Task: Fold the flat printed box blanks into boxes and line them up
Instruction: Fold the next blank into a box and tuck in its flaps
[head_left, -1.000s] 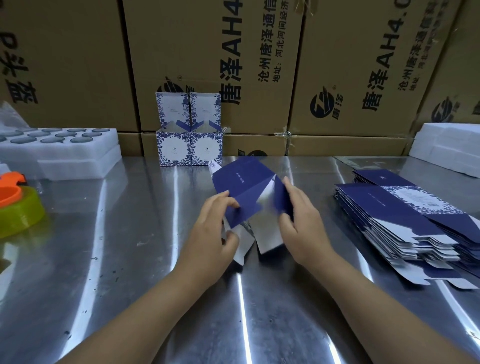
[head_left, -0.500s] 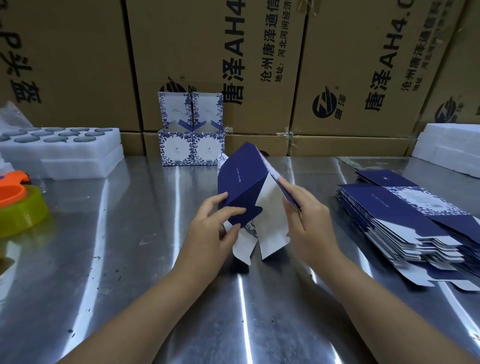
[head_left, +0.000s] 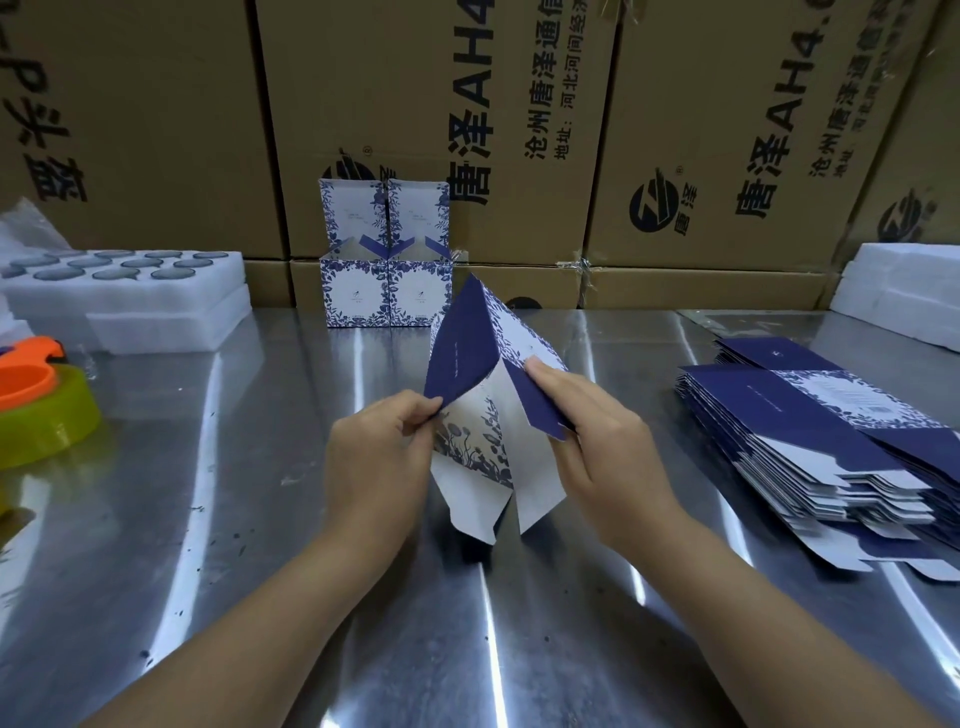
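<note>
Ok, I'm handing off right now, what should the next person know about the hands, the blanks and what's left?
Left hand pinches the lower corner of the half-opened blank; right hand holds its navy side flap. The blank is held up over the middle of the steel table, bottom flaps loose, not squared.
Done: two folded boxes side by side at the back, lids up.
Left: finish this one, set it beside them, then work through the stack of flat blanks on the right.
</note>
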